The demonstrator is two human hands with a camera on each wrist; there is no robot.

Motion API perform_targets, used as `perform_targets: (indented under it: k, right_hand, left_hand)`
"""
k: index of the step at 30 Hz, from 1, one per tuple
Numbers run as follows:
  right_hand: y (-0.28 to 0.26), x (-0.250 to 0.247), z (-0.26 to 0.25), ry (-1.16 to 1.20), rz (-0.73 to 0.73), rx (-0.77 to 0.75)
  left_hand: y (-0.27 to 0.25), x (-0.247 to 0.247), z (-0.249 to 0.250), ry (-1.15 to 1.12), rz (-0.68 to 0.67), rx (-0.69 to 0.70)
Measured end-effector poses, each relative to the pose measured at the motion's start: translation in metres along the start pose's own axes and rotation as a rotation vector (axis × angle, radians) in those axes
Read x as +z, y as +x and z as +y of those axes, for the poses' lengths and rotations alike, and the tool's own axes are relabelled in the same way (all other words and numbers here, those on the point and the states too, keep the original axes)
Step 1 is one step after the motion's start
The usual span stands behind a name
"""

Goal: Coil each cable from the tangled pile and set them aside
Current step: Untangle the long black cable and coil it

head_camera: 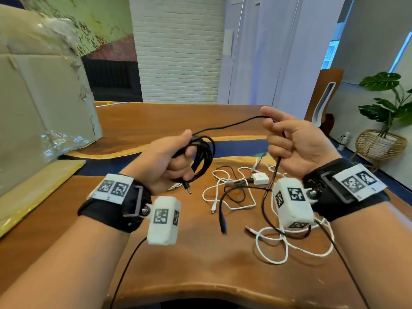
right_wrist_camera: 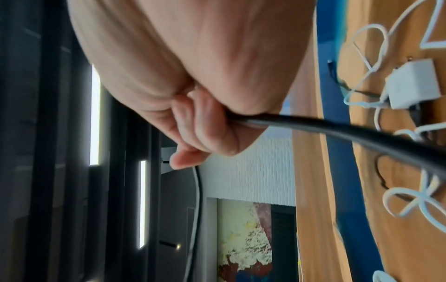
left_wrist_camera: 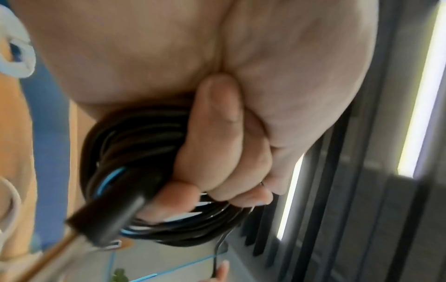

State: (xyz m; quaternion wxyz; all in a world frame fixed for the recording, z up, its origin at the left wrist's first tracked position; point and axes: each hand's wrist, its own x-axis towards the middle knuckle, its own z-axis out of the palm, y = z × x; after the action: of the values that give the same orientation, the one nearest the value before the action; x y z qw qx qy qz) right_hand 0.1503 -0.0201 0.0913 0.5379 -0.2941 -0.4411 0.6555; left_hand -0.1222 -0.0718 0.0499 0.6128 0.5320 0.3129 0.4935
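Observation:
My left hand is raised above the wooden table and grips a black cable coil of several loops; its barrel plug hangs below the fist. The left wrist view shows the same coil under curled fingers. From the coil the black cable runs right to my right hand, whose curled fingers hold the strand. It then drops toward the tangled pile of white and black cables. In the right wrist view the black cable leaves the closed fingers.
A white charger block lies in the pile, with a loose white cable looped nearer me. A large cardboard box stands at the left on the table. A potted plant sits on the floor at the right.

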Motion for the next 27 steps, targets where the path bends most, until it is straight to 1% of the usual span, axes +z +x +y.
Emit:
perform_targets:
  k: [3,5,8,10,13,15,18,21,23,27]
  right_hand:
    - [0.003,-0.001,-0.003,-0.131,-0.034,-0.056]
    - [0.007,0.004,0.002,-0.178,-0.002,-0.077]
    - [0.018,0.015,0.022,-0.324,0.061,-0.078]
    - [0.027,0.024,0.04,-0.414,0.056,-0.061]
    - [0.042,0.04,0.063,-0.468,0.027,-0.049]
    - [0.056,0.047,0.079,-0.501,-0.009,-0.075]
    - [0.071,0.054,0.102,-0.533,-0.06,-0.152]
    - [0.08,0.047,0.128,-0.596,-0.028,-0.188]
    - [0.082,0.04,0.144,-0.638,-0.051,-0.182]
    - [0.081,0.035,0.16,-0.578,-0.233,-0.084]
  left_hand:
    - [0.0,0.004,0.01,-0.199,0.033,0.059]
    - [0.004,0.008,0.015,-0.281,0.029,0.118]
    - [0.014,0.016,0.02,-0.396,-0.008,0.184]
    - [0.024,0.022,0.023,-0.454,-0.04,0.202]
    - [0.044,0.024,0.021,-0.506,-0.073,0.213]
    - [0.055,0.023,0.015,-0.535,-0.08,0.216]
    - [0.067,0.012,-0.003,-0.583,-0.045,0.194]
    - [0.073,-0.005,-0.026,-0.625,-0.015,0.149]
    - [0.073,-0.016,-0.04,-0.631,0.009,0.116]
    - [0.073,-0.029,-0.058,-0.627,0.044,0.064]
